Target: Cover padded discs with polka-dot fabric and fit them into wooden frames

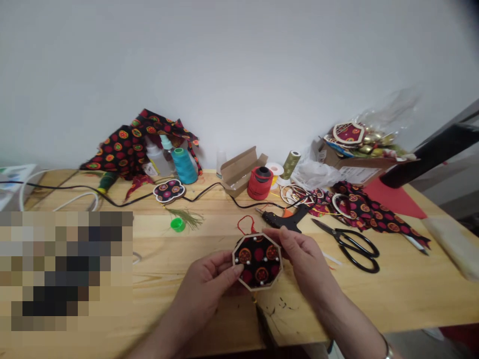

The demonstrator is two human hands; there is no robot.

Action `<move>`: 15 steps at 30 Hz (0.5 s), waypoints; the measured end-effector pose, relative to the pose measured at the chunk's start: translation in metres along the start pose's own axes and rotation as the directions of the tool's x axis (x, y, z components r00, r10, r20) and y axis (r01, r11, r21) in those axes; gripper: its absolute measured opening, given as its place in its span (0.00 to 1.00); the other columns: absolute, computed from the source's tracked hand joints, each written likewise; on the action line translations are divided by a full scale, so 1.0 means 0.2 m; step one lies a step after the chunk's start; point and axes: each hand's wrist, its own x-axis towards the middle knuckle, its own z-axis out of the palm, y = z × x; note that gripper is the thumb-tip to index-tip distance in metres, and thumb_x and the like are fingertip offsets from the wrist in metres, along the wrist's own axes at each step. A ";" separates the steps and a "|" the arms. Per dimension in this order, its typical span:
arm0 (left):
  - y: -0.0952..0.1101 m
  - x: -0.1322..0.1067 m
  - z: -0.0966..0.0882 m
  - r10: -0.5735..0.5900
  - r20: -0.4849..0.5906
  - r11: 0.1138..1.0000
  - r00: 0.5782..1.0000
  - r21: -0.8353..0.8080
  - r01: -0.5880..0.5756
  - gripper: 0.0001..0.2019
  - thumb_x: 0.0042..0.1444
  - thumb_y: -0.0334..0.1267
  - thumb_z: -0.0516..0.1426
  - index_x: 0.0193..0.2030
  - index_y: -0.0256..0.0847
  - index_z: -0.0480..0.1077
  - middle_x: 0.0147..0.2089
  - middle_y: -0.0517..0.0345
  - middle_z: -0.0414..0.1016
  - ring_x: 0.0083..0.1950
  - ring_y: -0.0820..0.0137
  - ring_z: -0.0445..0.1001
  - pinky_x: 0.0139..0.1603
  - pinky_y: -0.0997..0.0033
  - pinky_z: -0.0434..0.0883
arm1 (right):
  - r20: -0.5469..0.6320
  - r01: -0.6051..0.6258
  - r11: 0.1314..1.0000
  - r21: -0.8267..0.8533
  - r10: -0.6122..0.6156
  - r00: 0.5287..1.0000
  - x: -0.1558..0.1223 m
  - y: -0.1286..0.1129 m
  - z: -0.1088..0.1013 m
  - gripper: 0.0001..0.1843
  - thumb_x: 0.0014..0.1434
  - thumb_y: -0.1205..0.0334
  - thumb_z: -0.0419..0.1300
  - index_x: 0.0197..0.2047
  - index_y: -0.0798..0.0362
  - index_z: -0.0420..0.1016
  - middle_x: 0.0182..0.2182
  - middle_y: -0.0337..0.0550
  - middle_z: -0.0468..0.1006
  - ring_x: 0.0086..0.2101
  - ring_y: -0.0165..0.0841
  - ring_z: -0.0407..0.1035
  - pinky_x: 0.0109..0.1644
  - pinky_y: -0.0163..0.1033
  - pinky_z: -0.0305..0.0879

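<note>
An octagonal wood-framed ornament (259, 264) is held up over the near part of the table. Dark patterned fabric fills its frame, dotted with several white beads. My left hand (211, 279) grips its left side, thumb on the front and fingers behind. At the upper right edge, my right hand (299, 252) has its fingers closed on the frame; the fingertips are partly hidden. A red cord loop (246, 225) rises from the ornament's top. From the bottom hangs a dark tassel (265, 326) on a yellow cord.
Black scissors (352, 244) and a glue gun (286, 218) lie beyond my right hand. Red thread (259, 183), a turquoise cone (185, 167) and a cardboard box (241, 172) stand farther back. A green cap (177, 225) and a flower-shaped ornament (169, 191) lie leftward. A blurred patch covers the lower left.
</note>
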 end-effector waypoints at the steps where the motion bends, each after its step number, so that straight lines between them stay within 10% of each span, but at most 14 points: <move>1: 0.01 0.01 -0.01 0.001 -0.008 1.000 1.000 -0.013 -0.001 0.13 0.52 0.39 0.64 0.46 0.42 0.78 0.41 0.55 0.83 0.39 0.65 0.79 0.44 0.66 0.74 | -0.001 0.009 1.000 -0.008 -0.009 1.000 0.00 0.00 -0.01 0.32 0.51 0.33 0.59 0.35 0.57 0.82 0.25 0.44 0.78 0.27 0.32 0.66 0.32 0.37 0.61; 15: 0.04 0.03 -0.01 -0.004 -0.050 0.989 0.999 -0.146 -0.003 0.12 0.48 0.39 0.67 0.41 0.39 0.79 0.38 0.51 0.83 0.36 0.63 0.80 0.39 0.67 0.75 | -0.018 -0.052 0.997 0.052 0.053 0.998 0.01 0.10 -0.01 0.17 0.45 0.48 0.69 0.21 0.55 0.79 0.18 0.40 0.76 0.22 0.28 0.64 0.29 0.35 0.59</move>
